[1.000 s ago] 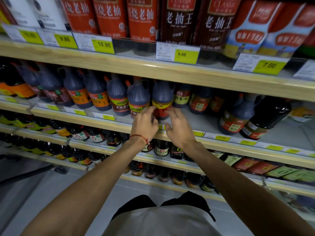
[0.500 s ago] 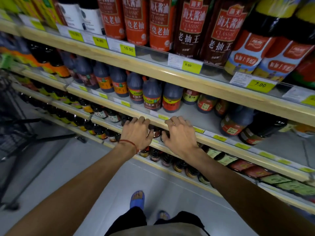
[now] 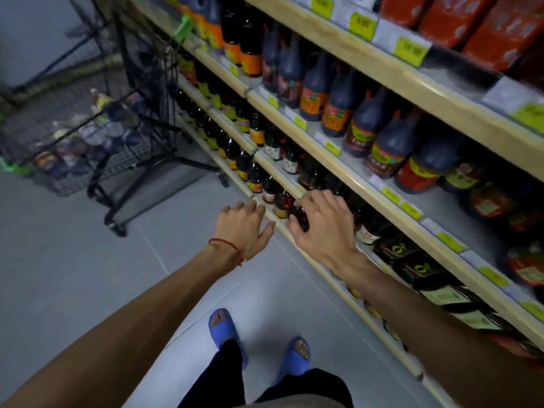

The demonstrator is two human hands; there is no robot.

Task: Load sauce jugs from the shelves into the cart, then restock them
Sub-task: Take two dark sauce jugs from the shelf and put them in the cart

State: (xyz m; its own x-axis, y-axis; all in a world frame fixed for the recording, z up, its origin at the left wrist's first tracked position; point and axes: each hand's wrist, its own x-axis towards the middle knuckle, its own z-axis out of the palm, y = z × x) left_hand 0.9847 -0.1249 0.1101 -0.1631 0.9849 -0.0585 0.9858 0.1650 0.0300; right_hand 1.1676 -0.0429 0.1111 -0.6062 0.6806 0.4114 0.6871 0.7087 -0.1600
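Sauce jugs (image 3: 388,142) on shelf (image 3: 362,184) above 2 slack, empty hands (image 3: 244,228); laden wire cart (image 3: 117,128) well left.

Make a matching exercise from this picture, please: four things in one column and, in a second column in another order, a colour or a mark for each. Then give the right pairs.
Column one
1. cart
2. left hand
3. sandals
4. price tags

Column two
A. blue, on the floor
B. yellow, on the shelf edges
C. black mesh, with bottles inside
D. a red string at its wrist

Pairs: 1-C, 2-D, 3-A, 4-B.
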